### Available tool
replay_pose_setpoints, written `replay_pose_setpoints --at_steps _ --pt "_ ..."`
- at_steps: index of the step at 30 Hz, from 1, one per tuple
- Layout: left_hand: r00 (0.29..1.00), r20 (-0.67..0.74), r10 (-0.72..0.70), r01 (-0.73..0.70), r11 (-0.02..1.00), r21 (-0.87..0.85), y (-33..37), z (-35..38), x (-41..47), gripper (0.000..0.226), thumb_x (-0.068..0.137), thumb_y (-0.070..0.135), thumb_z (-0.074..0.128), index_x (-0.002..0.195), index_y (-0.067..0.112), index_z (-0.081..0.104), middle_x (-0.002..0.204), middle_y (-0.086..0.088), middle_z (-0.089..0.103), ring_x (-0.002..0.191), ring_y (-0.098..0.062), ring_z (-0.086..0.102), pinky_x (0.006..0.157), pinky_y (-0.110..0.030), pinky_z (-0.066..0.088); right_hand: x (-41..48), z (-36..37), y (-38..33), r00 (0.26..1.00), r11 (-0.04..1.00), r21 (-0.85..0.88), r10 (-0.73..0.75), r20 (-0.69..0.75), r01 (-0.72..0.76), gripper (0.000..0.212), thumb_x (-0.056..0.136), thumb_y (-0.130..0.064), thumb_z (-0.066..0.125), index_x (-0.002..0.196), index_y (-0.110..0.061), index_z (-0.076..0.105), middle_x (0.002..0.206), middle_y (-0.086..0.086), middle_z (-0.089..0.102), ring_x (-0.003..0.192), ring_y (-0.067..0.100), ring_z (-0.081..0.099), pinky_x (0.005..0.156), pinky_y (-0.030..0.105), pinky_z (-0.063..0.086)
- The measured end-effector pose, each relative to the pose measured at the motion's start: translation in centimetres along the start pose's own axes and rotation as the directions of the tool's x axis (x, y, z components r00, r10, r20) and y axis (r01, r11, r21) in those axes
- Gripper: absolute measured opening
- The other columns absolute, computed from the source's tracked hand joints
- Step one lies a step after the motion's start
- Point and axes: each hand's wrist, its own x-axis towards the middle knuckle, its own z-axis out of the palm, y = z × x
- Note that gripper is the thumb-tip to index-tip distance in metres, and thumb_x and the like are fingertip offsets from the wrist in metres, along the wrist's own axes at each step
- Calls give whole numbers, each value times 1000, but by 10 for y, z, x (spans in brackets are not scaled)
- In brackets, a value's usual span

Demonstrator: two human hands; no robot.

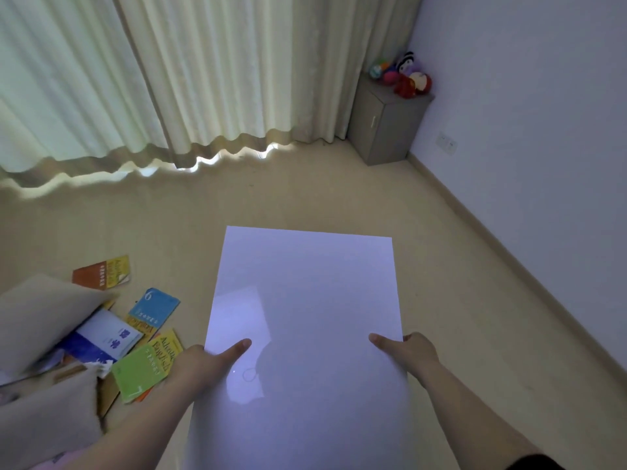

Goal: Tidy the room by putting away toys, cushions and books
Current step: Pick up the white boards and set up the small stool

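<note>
A person holds a large white glossy board (305,317) flat out in front, over the floor (305,191). The left hand (210,364) grips its left edge and the right hand (410,351) its right edge, each near the close end. On both hands the thumb lies on top; the other fingers are hidden beneath, so each hand is clamped on an edge.

Scattered books (142,371) lie on the floor to the left, just beside the board's left edge, some overlapping. Two grey cushions (40,317) lie over their far-left side.

Ahead and to the right the floor is bare up to the curtain hem (220,147) and the baseboard (509,259) along the right wall (526,130). In the far corner stands a small grey cabinet (383,123) with plush toys (403,74) heaped on top, well apart from the books.
</note>
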Motion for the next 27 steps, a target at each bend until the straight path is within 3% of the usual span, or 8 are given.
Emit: replay_pose_setpoints --at_steps 3,9,12,14,17,21,24,27 --pt "996 -85 -42 39 998 -42 39 -15 28 83 64 85 53 89 6 61 80 -6 63 75 -21 59 69 -33 49 51 -18 -52 997 998 -16 -60 58 61 134 23 -87 62 123 1 61 125 14 64 110 29 63 93 39 52" --pt "977 -199 -78 58 993 -104 96 -45 66 68 67 78 59 70 10 51 67 -3 56 63 -17 53 55 -30 37 120 -29 -106 993 997 1 -71 98 72 142 17 -91 66 124 2 60 126 13 63 111 30 62 95 44 52" --pt "967 -224 -125 101 988 -116 103 -57 86 71 68 78 58 74 8 47 66 0 47 70 -19 51 64 -30 41 151 -20 -140 984 995 -24 -97 148 102 145 12 -92 66 122 2 61 124 13 64 110 29 63 95 44 52" --pt "957 -248 -151 122 984 -131 104 -60 103 74 70 77 57 90 7 45 65 2 37 75 -21 45 72 -30 42 169 -14 -164 976 991 -43 -116 184 126 147 11 -92 65 123 2 61 125 13 64 110 28 63 95 43 52" --pt "955 -223 -195 169 977 -130 105 -67 133 79 68 81 53 93 6 45 70 0 44 77 -21 48 77 -31 47 202 -3 -203 966 982 -90 -141 218 163 146 12 -92 66 125 1 60 125 12 64 110 28 63 95 42 52" --pt "958 -201 -207 185 975 -122 111 -103 188 81 60 87 50 74 8 53 69 -5 58 65 -18 57 54 -28 41 234 18 -254 964 973 -124 -166 205 194 146 8 -95 60 116 2 65 116 14 68 105 28 65 92 42 53" --pt "973 -138 -183 179 983 -40 124 -141 235 80 63 87 49 83 9 52 70 -2 53 63 -12 50 53 -26 35 248 31 -307 975 975 -132 -156 160 178 135 10 -92 62 105 3 69 107 14 70 99 29 66 86 41 54" --pt "982 -89 -167 169 985 15 128 -171 277 85 58 90 49 88 11 51 71 1 52 63 -9 48 49 -23 32 255 42 -364 972 974 -138 -154 177 180 92 46 -71 81 101 2 71 105 15 70 96 29 66 86 42 54"
